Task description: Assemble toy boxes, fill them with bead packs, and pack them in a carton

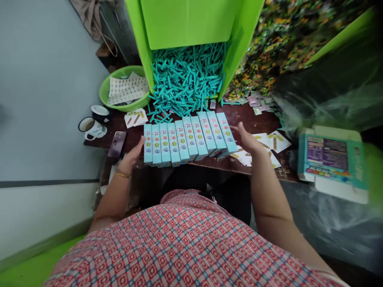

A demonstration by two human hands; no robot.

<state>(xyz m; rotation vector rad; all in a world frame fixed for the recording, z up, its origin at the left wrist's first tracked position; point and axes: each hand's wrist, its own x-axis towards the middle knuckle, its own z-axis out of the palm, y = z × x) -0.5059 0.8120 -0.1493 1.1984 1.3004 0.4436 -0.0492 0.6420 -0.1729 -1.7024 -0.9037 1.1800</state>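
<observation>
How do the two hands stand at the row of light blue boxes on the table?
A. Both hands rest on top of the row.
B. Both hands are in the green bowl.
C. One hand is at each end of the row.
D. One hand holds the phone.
C: the left hand is at the left end of the row of boxes and the right hand is at its right end.

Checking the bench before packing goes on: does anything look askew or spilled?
The row of boxes is uneven: its right end sits farther back. Teal sticks have spilled from the green bin onto the table.
</observation>
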